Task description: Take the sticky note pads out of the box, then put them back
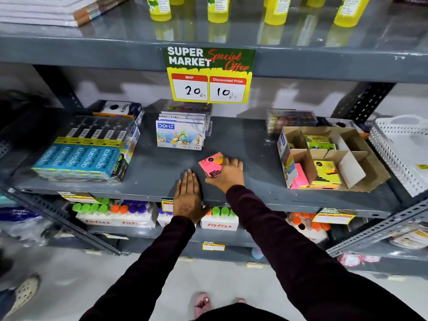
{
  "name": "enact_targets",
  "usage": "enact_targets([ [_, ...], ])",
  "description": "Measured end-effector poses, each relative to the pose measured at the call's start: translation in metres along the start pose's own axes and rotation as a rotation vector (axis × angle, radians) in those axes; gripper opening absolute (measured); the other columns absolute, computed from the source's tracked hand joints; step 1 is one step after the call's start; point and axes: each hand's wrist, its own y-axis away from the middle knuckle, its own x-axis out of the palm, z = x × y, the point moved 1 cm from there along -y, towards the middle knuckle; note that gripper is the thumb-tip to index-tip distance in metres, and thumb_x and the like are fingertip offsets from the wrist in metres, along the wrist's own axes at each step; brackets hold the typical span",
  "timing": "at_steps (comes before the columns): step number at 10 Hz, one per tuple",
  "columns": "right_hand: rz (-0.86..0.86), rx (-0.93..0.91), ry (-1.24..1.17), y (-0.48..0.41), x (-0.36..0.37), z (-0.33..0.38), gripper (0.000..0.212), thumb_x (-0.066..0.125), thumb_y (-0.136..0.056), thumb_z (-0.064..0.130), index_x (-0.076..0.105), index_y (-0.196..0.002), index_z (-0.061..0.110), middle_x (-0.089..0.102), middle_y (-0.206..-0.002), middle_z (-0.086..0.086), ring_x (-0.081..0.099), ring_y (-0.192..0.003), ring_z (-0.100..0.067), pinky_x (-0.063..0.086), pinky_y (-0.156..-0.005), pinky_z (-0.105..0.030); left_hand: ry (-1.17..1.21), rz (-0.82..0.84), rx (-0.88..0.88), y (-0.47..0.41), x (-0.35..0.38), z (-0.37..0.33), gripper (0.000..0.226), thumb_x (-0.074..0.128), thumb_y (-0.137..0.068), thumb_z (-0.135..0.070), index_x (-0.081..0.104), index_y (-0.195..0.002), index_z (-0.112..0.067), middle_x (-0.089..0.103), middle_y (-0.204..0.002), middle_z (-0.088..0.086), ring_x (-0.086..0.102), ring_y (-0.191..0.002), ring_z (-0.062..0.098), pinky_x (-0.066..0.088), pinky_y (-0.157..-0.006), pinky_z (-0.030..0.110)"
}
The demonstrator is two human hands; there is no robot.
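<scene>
Here the left hand (pixel 188 193) lies flat, palm down and empty, on the front edge of the grey shelf (pixel 143 172). Just beside it, a little farther in, the right hand (pixel 228 174) covers the near corner of a pink sticky note pad (pixel 212 165) that rests on the shelf, well apart from its box. The fingers are spread over the pad; whether they are gripping it or only setting it down I cannot tell.

Judging from the box, which is still part full, the step in hand is most likely emptying it. To do that well, lay each pad flat in the bare middle of the shelf, square and clear of the edge, so a neat row or stack can be gathered again for the return. The left hand could steady the stack.

To the right stands the cardboard box (pixel 333 158), open on top and split by cardboard dividers. Its near compartment on the left holds pink pads (pixel 300 177) set on edge; the one next to it holds a yellow pad (pixel 326 172). Farther back, one compartment holds yellow-green pads (pixel 320 142) (the exact count is hard to read). The compartments on the right look empty, so they can take returned pads.
</scene>
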Motion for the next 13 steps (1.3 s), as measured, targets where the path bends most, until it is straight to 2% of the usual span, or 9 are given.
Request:
enact_targets([
  [1, -0.037, 0.033, -0.038, 0.01, -0.014, -0.011, 0.083, 0.074, -0.063, 0.052, 0.047, -0.121, 0.0, 0.056, -0.12, -0.024, 0.044, -0.117, -0.037, 0.028, -0.107, -0.045, -0.028, 0.011, 0.01, 0.0, 0.002, 0.0, 0.115, 0.08, -0.05, -0.054, 0.033, -0.132, 0.011, 0.04, -0.137, 0.032, 0.039, -0.127, 0.043, 0.035, -0.101, 0.053],
  [3, -0.316, 0.143, -0.122, 0.045, -0.093, -0.048, 0.084, 0.078, -0.066, 0.041, 0.043, -0.128, -0.004, 0.052, -0.123, -0.028, 0.041, -0.121, -0.039, 0.027, -0.107, -0.044, -0.043, -0.013, 0.01, -0.003, 0.005, -0.001, 0.114, 0.08, -0.054, -0.048, 0.027, -0.136, 0.01, 0.034, -0.142, 0.031, 0.033, -0.131, 0.041, 0.03, -0.106, 0.05],
  [4, -0.53, 0.336, -0.204, 0.058, -0.133, -0.097, 0.084, 0.079, -0.068, 0.035, 0.039, -0.131, -0.004, 0.047, -0.126, -0.033, 0.041, -0.121, -0.044, 0.034, -0.102, -0.047, -0.066, -0.034, 0.025, -0.004, 0.008, 0.001, 0.112, 0.077, -0.057, -0.049, 0.026, -0.135, 0.012, 0.031, -0.143, 0.032, 0.03, -0.132, 0.043, 0.028, -0.107, 0.051],
  [5, -0.571, 0.5, -0.261, 0.061, -0.143, -0.132, 0.084, 0.077, -0.067, 0.039, 0.04, -0.129, -0.004, 0.046, -0.125, -0.036, 0.041, -0.12, -0.048, 0.034, -0.102, -0.05, -0.071, -0.032, 0.027, -0.003, 0.009, 0.001, 0.114, 0.079, -0.056, -0.049, 0.025, -0.136, 0.012, 0.029, -0.144, 0.032, 0.028, -0.133, 0.043, 0.027, -0.108, 0.051],
  [7, -0.402, 0.534, -0.364, 0.057, -0.13, -0.176, 0.086, 0.045, -0.066, 0.059, 0.043, -0.133, 0.006, 0.046, -0.132, -0.032, 0.038, -0.128, -0.046, 0.029, -0.109, -0.05, -0.072, -0.026, 0.021, -0.003, 0.008, 0.001, 0.12, 0.079, -0.054, -0.055, 0.023, -0.137, 0.011, 0.027, -0.144, 0.032, 0.026, -0.134, 0.043, 0.022, -0.109, 0.05],
  [8, -0.36, 0.514, -0.256, 0.057, -0.123, -0.178, 0.052, 0.04, -0.091, 0.039, 0.048, -0.134, 0.012, 0.036, -0.142, -0.03, 0.027, -0.136, -0.044, 0.021, -0.114, -0.049, -0.081, -0.022, 0.028, -0.004, 0.008, 0.002, 0.12, 0.077, -0.057, -0.058, 0.022, -0.137, 0.011, 0.025, -0.145, 0.032, 0.024, -0.135, 0.042, 0.022, -0.109, 0.05],
  [10, -0.396, 0.492, -0.118, 0.06, -0.113, -0.181, 0.057, 0.028, -0.084, 0.035, 0.052, -0.132, 0.016, 0.032, -0.146, -0.03, 0.026, -0.138, -0.045, 0.023, -0.113, -0.052, -0.097, 0.101, -0.009, -0.004, -0.007, -0.003, 0.121, 0.067, -0.065, -0.064, 0.005, -0.141, 0.008, 0.008, -0.152, 0.028, 0.006, -0.14, 0.036, 0.011, -0.115, 0.046],
  [11, -0.44, 0.538, -0.092, 0.064, -0.12, -0.167, 0.052, 0.033, -0.084, 0.03, 0.055, -0.127, 0.009, 0.038, -0.141, -0.033, 0.031, -0.133, -0.047, 0.029, -0.108, -0.052, -0.122, 0.193, -0.019, -0.003, -0.022, -0.009, 0.12, 0.061, -0.067, -0.068, 0.001, -0.141, 0.005, 0.004, -0.153, 0.025, 0.002, -0.141, 0.032, 0.008, -0.115, 0.043],
  [13, -0.424, 0.339, -0.195, 0.066, -0.128, -0.069, 0.027, 0.05, -0.09, 0.016, 0.062, -0.111, 0.003, 0.054, -0.124, -0.028, 0.054, -0.111, -0.044, 0.044, -0.095, -0.046, -0.06, 0.132, 0.094, -0.002, -0.101, -0.068, 0.06, 0.059, -0.078, -0.055, 0.052, -0.113, -0.007, 0.059, -0.119, 0.017, 0.054, -0.109, 0.033, 0.044, -0.085, 0.038],
])
